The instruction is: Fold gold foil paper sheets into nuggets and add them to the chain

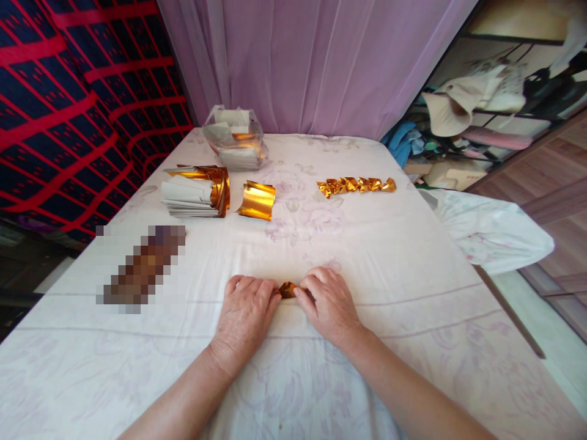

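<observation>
Between my two hands, low over the cloth, is a small piece of folded gold foil paper. My left hand pinches its left end with thumb and fingers. The right end is pinched by my right hand, whose fingers are bent. Fingertips cover both ends, so only the middle of the foil shows. Farther back, a row of folded gold foil pieces lies to the right. A few curved gold foil sheets lie left of centre, beside a thick stack of foil paper with pale backs.
A clear plastic bag of more foil paper stands at the table's back. A blurred-out item lies at the left. The table has a floral cloth; purple curtain hangs behind. Shelves with a cap stand at the right.
</observation>
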